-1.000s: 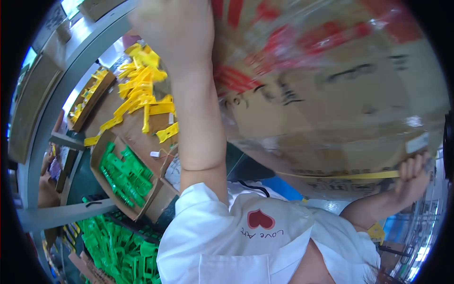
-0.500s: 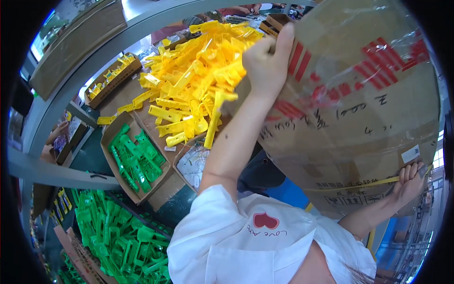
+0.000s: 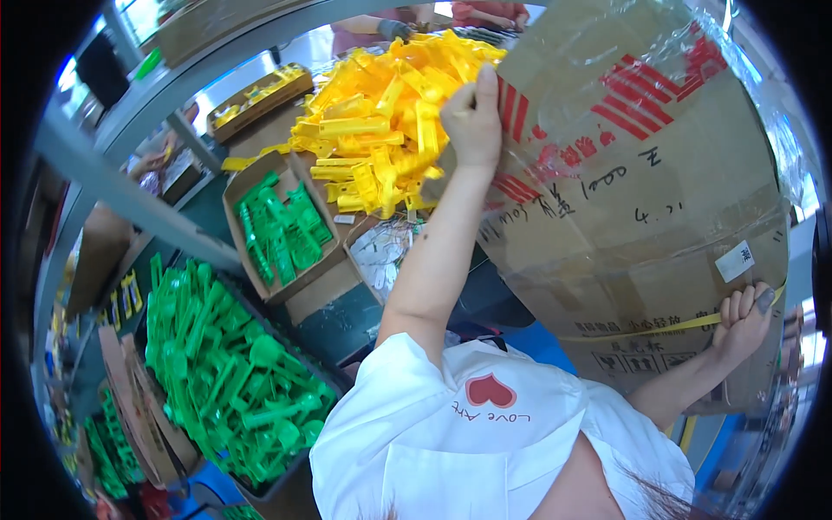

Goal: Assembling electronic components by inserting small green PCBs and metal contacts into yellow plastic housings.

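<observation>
A large brown cardboard box (image 3: 607,234) with red stripes and clear tape stands tilted on my right. My left hand (image 3: 475,121) is closed around its upper left edge, thumb up. At the box's lower right, my right hand (image 3: 744,322) is closed on a yellow strap (image 3: 667,334) that runs across the box. What lies inside the box is hidden. Beside my left hand and forearm spreads a heap of yellow plastic parts (image 3: 373,126) on the table.
Left of my forearm is an open carton (image 3: 299,277) of green plastic parts, beside a tray of small white pieces (image 3: 381,256). A black crate holds green parts (image 3: 234,373). Grey frame bars (image 3: 139,191) cross the left. Another person's gloved hand (image 3: 394,30) is beyond the heap.
The view has turned, so the heap and cartons appear farther right and higher. Both hands keep their hold on the box. A long yellow part beside my left forearm no longer stands out.
</observation>
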The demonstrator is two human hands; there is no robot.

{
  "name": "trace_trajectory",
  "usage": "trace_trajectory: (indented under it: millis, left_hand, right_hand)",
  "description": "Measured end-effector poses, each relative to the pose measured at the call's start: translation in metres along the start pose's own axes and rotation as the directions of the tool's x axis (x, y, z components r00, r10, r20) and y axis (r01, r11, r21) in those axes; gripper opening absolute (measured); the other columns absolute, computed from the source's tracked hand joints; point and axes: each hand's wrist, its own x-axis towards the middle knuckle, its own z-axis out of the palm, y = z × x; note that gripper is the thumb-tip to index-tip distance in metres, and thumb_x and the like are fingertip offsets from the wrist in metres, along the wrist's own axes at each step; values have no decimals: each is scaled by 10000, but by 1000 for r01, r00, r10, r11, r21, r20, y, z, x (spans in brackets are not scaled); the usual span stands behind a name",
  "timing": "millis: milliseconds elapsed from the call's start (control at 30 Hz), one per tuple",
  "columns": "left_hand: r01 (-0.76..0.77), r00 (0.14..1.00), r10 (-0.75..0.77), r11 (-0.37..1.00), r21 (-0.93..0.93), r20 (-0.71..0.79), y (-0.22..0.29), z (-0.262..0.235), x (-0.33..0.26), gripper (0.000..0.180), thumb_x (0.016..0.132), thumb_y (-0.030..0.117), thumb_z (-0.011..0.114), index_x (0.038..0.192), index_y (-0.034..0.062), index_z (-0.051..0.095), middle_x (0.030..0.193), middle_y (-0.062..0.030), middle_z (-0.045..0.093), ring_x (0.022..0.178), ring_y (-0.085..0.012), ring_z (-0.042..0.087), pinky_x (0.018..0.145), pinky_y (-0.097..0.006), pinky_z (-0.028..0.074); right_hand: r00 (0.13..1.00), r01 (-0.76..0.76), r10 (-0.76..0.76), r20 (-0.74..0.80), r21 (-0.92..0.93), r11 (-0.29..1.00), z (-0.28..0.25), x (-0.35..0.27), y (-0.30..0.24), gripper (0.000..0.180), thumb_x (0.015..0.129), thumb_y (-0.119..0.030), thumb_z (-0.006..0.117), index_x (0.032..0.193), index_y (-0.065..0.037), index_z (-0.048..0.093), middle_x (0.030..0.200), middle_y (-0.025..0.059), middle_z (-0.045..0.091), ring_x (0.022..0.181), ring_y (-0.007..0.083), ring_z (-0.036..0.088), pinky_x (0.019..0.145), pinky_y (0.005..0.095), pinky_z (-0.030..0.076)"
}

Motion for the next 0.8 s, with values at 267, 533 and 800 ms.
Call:
trace_trajectory:
  millis: [267, 533, 800]
  left_hand:
    - [152, 988, -152, 987, 51, -11, -6, 11, -61, 454, 825, 276, 541, 519, -22, 389, 452, -34, 318, 468, -82, 286, 435, -271, 272]
    - [-233, 959, 218, 970, 66, 180, 16, 71, 47, 506, 851, 347, 475, 539, -51, 454, 437, -72, 367, 435, -100, 331, 424, -301, 297]
    - [292, 956, -287, 951, 103, -59, -85, 55, 3, 473, 871, 333, 443, 589, -41, 512, 481, -9, 459, 497, -88, 401, 462, -286, 326]
  right_hand:
    - [996, -80, 80, 31, -1, 997, -43, 10, 2, 323, 894, -308, 408, 667, -94, 324, 502, -58, 192, 390, 25, 160, 345, 191, 142]
    - [969, 17, -7, -245, 40, 999, -15, 37, 32, 277, 902, -286, 391, 715, -84, 364, 507, -54, 191, 404, 32, 168, 356, 199, 144]
    - [992, -113, 107, -64, -92, 989, 11, 38, 64, 282, 873, -329, 446, 742, -90, 375, 480, -52, 203, 373, 33, 153, 340, 197, 132]
